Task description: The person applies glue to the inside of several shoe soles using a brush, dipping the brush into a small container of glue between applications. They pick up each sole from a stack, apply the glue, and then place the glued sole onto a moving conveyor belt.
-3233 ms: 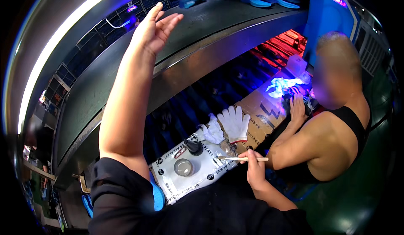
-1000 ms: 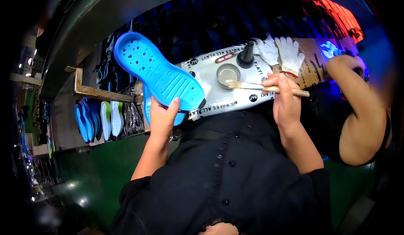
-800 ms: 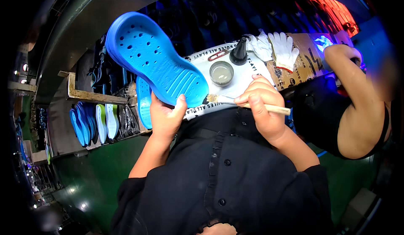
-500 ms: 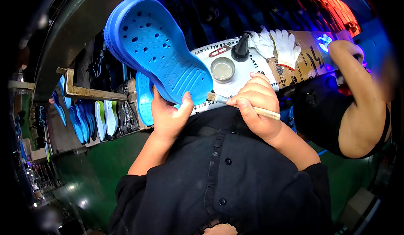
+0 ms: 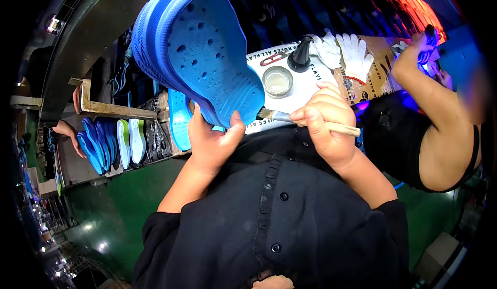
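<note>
My left hand (image 5: 215, 141) grips the narrow end of a blue foam shoe sole (image 5: 212, 63), thumb on its rim and fingers underneath. The sole is tilted up, its holed, grooved inner face toward me and its thick ribbed side wall at the left. In my right hand (image 5: 331, 126) is a paintbrush (image 5: 282, 116) with a pale wooden handle. Its bristles touch or nearly touch the sole's rim at the near right. A glass jar (image 5: 277, 82) of cloudy pale liquid stands just beyond the brush. Another blue sole (image 5: 179, 123) lies partly hidden behind my left hand.
Beyond the jar are a black cone-shaped bottle (image 5: 300, 56), a red-handled tool (image 5: 273, 59) and white gloves (image 5: 355, 57). At left, a wooden bar (image 5: 119, 110) borders a row of soles (image 5: 101, 141), where another person's hand (image 5: 70, 136) reaches. A co-worker's arm (image 5: 429, 89) is at right.
The sole has risen and tilted more upright, showing more of its side wall. My right hand and the brush have shifted slightly right. Another person's hand has come in at the left.
</note>
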A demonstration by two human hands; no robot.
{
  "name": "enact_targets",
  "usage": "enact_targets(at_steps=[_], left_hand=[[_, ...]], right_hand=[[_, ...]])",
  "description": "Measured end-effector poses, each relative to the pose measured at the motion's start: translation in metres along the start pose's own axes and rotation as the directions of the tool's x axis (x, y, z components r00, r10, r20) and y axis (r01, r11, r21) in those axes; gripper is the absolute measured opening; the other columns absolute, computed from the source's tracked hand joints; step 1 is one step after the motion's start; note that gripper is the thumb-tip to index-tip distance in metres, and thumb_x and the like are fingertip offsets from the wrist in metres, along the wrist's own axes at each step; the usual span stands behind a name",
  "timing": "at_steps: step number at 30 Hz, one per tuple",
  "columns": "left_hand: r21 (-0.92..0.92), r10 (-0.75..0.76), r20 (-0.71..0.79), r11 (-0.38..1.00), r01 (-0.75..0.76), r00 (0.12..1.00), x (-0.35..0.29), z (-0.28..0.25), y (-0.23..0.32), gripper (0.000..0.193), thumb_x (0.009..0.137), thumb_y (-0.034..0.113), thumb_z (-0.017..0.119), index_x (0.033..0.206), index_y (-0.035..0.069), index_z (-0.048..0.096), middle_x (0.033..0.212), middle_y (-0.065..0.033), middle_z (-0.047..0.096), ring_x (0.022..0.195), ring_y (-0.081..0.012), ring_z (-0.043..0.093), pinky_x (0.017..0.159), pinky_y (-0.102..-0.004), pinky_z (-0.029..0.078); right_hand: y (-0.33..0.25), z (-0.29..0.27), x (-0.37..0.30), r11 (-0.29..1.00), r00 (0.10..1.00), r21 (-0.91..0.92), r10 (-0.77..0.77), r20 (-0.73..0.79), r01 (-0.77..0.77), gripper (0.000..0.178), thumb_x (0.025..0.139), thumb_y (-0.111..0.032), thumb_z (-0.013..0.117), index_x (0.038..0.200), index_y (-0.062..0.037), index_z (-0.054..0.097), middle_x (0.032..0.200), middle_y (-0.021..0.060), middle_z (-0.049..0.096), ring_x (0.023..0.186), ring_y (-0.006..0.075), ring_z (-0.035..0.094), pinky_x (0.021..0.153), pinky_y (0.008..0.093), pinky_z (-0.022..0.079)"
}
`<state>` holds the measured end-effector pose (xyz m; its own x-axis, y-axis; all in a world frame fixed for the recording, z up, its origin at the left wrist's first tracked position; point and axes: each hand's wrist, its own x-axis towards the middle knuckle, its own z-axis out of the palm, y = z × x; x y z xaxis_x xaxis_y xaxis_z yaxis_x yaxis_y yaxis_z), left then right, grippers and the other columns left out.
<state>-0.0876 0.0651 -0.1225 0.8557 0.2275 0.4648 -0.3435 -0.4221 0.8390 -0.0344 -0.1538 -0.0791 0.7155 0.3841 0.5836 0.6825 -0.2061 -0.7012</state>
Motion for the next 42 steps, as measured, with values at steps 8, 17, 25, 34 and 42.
enact_targets(at_steps=[8, 17, 25, 34, 42], left_hand=[[-0.031, 0.032, -0.006, 0.999, -0.033, 0.999, 0.000, 0.000, 0.004, 0.044, 0.069, -0.001, 0.064, 0.109, -0.004, 0.048, 0.082, -0.0112, 0.063, 0.069, -0.0184, 0.063, 0.064, -0.0274, 0.049], [0.012, 0.093, -0.003, 0.996, -0.093, 0.996, 0.003, 0.004, 0.001, 0.042, 0.066, -0.003, 0.064, 0.105, -0.004, 0.049, 0.080, -0.0110, 0.062, 0.068, -0.0192, 0.063, 0.063, -0.0278, 0.049], [0.044, 0.145, -0.009, 0.989, -0.145, 0.989, 0.001, 0.007, 0.000, 0.038, 0.065, -0.003, 0.064, 0.101, -0.002, 0.050, 0.079, -0.0098, 0.061, 0.066, -0.0181, 0.062, 0.062, -0.0271, 0.049], [0.040, 0.190, -0.063, 0.981, -0.188, 0.980, 0.002, 0.014, -0.001, 0.035, 0.065, -0.003, 0.065, 0.097, -0.001, 0.052, 0.079, -0.0106, 0.062, 0.067, -0.0191, 0.063, 0.061, -0.0276, 0.049], [0.070, 0.251, -0.067, 0.967, -0.246, 0.966, 0.003, 0.015, -0.004, 0.037, 0.065, -0.003, 0.066, 0.099, -0.001, 0.052, 0.081, -0.0118, 0.062, 0.067, -0.0207, 0.064, 0.061, -0.0285, 0.049]], right_hand=[[0.007, 0.000, -0.001, 0.992, 0.999, -0.129, -0.006, -0.038, 0.001, 0.023, 0.082, -0.013, 0.057, 0.062, -0.0063, 0.064, 0.058, 0.0050, 0.058, 0.057, 0.0219, 0.051, 0.068, 0.0317, 0.036], [0.008, 0.005, 0.000, 0.989, 0.991, -0.091, -0.112, 0.067, 0.118, 0.017, 0.079, -0.016, 0.063, 0.064, -0.0070, 0.065, 0.060, 0.0035, 0.058, 0.058, 0.0208, 0.051, 0.068, 0.0321, 0.036], [0.007, -0.002, -0.002, 0.996, 0.997, -0.061, -0.066, 0.028, 0.068, 0.017, 0.080, -0.017, 0.062, 0.065, -0.0092, 0.066, 0.061, 0.0021, 0.059, 0.061, 0.0194, 0.054, 0.084, 0.0381, 0.039], [0.012, -0.002, -0.008, 0.994, 0.998, -0.089, -0.064, 0.015, 0.065, 0.015, 0.077, -0.016, 0.065, 0.064, -0.0086, 0.064, 0.060, 0.0025, 0.059, 0.058, 0.0192, 0.055, 0.082, 0.0378, 0.039], [0.007, 0.001, -0.008, 0.995, 0.996, -0.074, -0.070, 0.054, 0.074, 0.015, 0.078, -0.014, 0.063, 0.064, -0.0084, 0.063, 0.060, 0.0022, 0.059, 0.059, 0.0188, 0.054, 0.080, 0.0374, 0.039]])
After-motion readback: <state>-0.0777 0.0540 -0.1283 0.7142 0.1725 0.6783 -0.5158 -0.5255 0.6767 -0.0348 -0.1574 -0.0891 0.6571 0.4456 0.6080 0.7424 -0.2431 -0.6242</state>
